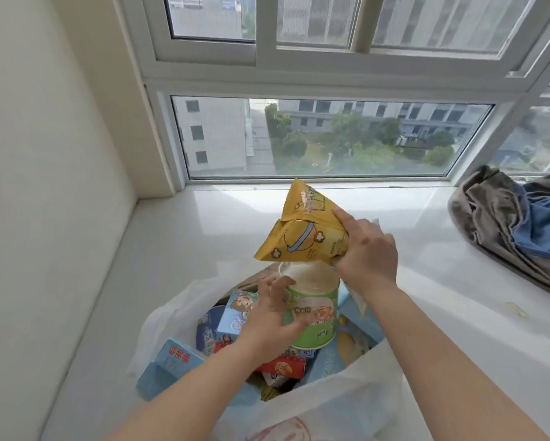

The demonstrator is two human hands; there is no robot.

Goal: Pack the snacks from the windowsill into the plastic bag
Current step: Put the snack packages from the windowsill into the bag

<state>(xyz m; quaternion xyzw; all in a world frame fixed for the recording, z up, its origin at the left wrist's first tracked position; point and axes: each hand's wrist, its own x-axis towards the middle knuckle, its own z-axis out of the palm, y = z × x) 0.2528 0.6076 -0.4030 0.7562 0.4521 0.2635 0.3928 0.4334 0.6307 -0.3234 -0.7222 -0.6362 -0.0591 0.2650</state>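
Much of what we see in the bag (pixel 346 405) is half hidden: our 2 forearms cross over its mouth, and its thin, translucent white plastic folds over the contents at the near edge, where a faint red print is cut off by the frame. Inside we make out a jumble of box corners, a pale blue box (pixel 171 361) at the left rim, a small blue carton (pixel 235 310) with a cartoon figure, and a red box (pixel 283 366) low in the middle; their print is too blurred to read. Our left hand (pixel 270 319) wraps its grip around the side of a green tub (pixel 315 313), a round paper cylinder with a pale lid standing upright among the boxes; the hand is motion-blurred, so we cannot tell how firmly it holds. Our right hand (pixel 365 246) clenches the right edge of a yellow pouch (pixel 305 227), a crinkled, matte packet with a sealed top flap and popcorn drawings, held tilted in the air just above the tub and the bag's mouth. The bag sits on the windowsill (pixel 203 237), a smooth, glossy white slab below the window (pixel 315 138). At the far right lies a heap of clothes (pixel 515 224), soft grey and blue fabric, cut off by the frame's edge.
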